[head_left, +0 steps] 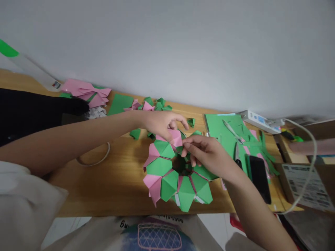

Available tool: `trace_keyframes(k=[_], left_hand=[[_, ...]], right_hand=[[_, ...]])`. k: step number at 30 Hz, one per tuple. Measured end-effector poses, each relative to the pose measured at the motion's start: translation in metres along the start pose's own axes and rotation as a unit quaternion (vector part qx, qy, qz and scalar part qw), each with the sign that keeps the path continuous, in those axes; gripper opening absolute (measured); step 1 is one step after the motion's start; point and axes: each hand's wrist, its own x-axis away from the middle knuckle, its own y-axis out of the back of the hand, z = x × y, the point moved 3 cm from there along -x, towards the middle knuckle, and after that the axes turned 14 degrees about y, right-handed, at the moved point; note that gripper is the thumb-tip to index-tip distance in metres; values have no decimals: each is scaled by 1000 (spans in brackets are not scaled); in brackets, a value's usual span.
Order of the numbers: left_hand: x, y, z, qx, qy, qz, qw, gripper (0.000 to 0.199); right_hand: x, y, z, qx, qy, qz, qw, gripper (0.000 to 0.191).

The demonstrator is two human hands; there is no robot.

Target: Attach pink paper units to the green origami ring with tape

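A ring-shaped piece of modular origami, made of folded green and pink paper units around a dark central hole, sits over the wooden table near its front edge. My left hand grips its far side, the thumb pressed on a pink unit and the index finger reaching over it. My right hand bends its fingers around the ring's upper right edge, thumb and index fingertip close together beside that pink unit. The paper between the right fingertips is mostly hidden. White strips show under the near green units.
Loose folded units and a green sheet lie along the wall. Folded pink paper is at far left. To the right are green sheets, a utility knife, a phone, a power strip and a cardboard box.
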Motion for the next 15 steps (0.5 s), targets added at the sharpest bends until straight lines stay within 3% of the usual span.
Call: trace_keyframes(k=[3, 15], left_hand=[[-1, 0, 0, -5, -7, 12, 1000, 63], [-3, 1, 4, -11, -23, 31, 999, 66]], right_hand=[[-3, 1, -4, -86, -35, 6, 996, 21], [-11, 0, -7, -165, -88, 17, 982, 33]])
